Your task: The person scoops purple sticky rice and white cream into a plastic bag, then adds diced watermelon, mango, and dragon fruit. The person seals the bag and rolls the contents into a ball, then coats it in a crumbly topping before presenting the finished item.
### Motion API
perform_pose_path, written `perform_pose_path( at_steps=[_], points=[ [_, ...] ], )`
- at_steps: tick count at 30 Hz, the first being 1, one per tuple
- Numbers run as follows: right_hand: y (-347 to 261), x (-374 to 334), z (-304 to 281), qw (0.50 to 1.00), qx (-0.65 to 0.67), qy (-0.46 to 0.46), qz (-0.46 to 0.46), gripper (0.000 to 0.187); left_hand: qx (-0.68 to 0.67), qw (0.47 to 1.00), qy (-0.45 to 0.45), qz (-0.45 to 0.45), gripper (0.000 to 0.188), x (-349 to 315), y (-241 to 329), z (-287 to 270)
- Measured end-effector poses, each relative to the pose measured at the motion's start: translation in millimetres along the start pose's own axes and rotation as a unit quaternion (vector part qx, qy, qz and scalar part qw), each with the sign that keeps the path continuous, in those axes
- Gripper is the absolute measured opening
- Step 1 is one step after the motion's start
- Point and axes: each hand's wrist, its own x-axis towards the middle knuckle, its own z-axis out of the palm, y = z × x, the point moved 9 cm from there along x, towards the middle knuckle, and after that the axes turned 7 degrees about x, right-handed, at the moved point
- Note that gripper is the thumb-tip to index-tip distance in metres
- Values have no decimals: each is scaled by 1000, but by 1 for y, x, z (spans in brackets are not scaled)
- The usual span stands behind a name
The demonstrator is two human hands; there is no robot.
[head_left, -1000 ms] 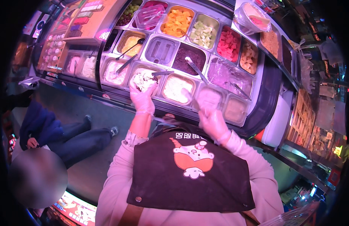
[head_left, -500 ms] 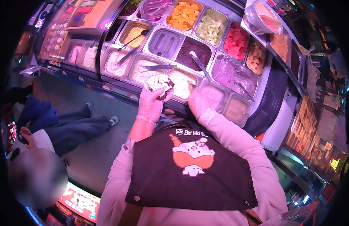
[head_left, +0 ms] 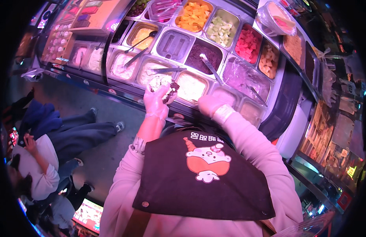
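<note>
My left hand [head_left: 154, 103], in a thin clear glove, is closed around a round snack [head_left: 173, 94] with white cream piled over a dark purple filling. It holds this in front of the near row of tubs. My right hand [head_left: 211, 106], also gloved, is curled over the near edge of the counter by a tub of pale cream [head_left: 192, 87] and a tub with a pinkish lid or film [head_left: 224, 97]. Its fingers are turned away, so what they grip, if anything, is hidden. A spatula [head_left: 167, 70] lies across the cream tub behind the snack.
Farther back stand tubs of orange fruit cubes [head_left: 194, 16], pale green cubes [head_left: 220, 31], red cubes [head_left: 247, 44] and dark purple mash [head_left: 202, 55]. A film-covered purple tub [head_left: 244, 77] is at right. People [head_left: 37, 166] are on the floor side at left.
My left hand has drawn slightly left and down with the snack, which has tilted. My right hand has pulled back a little from the cream tub. People at left have shifted.
</note>
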Motion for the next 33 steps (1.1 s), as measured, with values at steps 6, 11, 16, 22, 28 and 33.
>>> perform_pose_path(
  at_steps=[6, 11, 16, 22, 28, 33],
  points=[
    [38, 14, 5, 1000, 19, -12, 4, 33, -35, 994, -99, -28, 35, 3, -1, 7],
    [33, -14, -12, 977, 204, 48, -27, 23, -107, 978, -161, -81, 32, 9, -10, 4],
    [63, -18, 31, 824, 563, 56, 37, 19, -105, 968, -224, -50, 33, 2, -1, 14],
    [2, -133, -35, 729, 672, 122, -49, 27, 43, 979, -190, 56, 49, -10, 11, 27],
    [-21, -151, -43, 714, 691, 98, -58, 30, 187, 920, -167, 303, 79, -37, 28, 56],
    [-29, -147, -44, 734, 659, 155, -65, 34, 133, 928, -174, 302, 88, -45, 21, 74]
  ],
)
